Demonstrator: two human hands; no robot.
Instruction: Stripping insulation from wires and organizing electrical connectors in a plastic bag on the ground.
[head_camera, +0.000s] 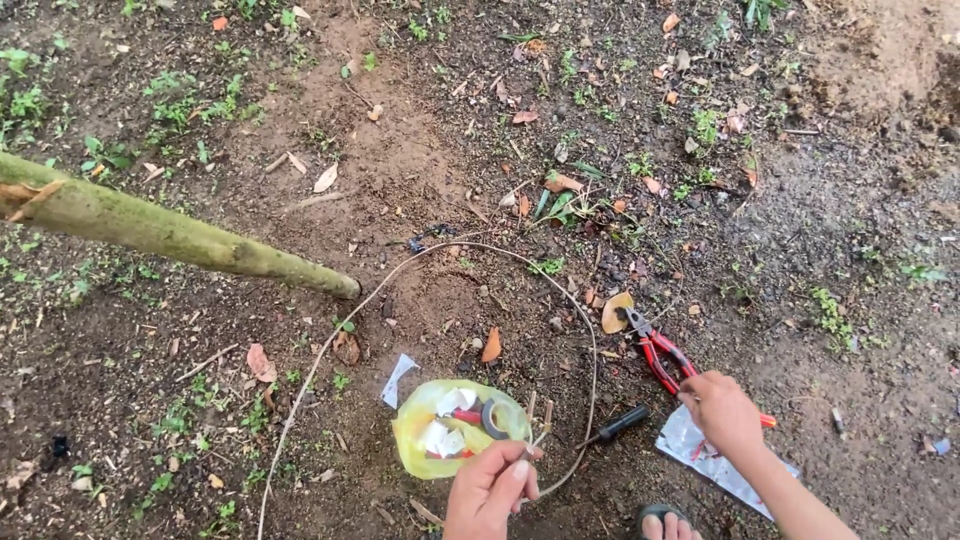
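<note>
A mossy trunk (180, 235) slanted in from the far left over bare soil. A long thin wire (440, 255) looped across the ground, uncut as far as could be seen. The left hand (492, 488) pinched its near end beside a yellow bag (425, 420); the right hand (722, 412) closed on red-handled pliers (655, 350), lying at the near right.

Two bare hands enter from the lower edge of the frame, with no gloves, rings, watch or bracelet showing. The left hand (492, 487) appears only as far as the wrist, with no sleeve. The right hand (722, 412) continues into a bare, sleeveless forearm toward the lower right corner. Between them, at the bottom edge, toes show in a dark open sandal (662, 520).
</note>
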